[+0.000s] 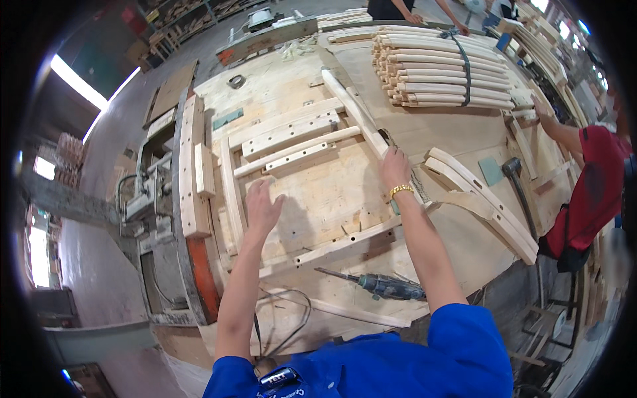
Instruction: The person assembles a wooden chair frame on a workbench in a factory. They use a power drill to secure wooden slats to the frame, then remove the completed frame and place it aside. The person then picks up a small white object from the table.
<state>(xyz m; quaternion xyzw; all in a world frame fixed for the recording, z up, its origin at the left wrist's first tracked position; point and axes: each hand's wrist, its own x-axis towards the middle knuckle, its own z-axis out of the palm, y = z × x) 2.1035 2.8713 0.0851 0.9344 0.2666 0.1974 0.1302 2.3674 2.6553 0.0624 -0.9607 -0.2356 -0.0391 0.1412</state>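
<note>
While the right hand point(396, 169) has its fingers curled over the long curved post point(358, 109), the left point(263, 205) is spread loose near the side post point(230, 192), seemingly holding nothing. I'd call the frame point(298, 152) half done: rails sit between posts, but the front drilled rail point(332, 248) looks loose. Wooden desk point(325, 199), bundled sticks point(431, 67) behind, grey workshop floor point(119, 166) beyond

Count's one drill point(390, 286) on the desk point(318, 192), and past it one wooden frame point(355, 106). Left hand point(262, 205) plus right hand point(396, 169) beyond the drill makes two. Way further past it, one stick bundle point(431, 69). Right of it, one hammer point(521, 192) and, farther over, one person in red point(600, 172).
</note>
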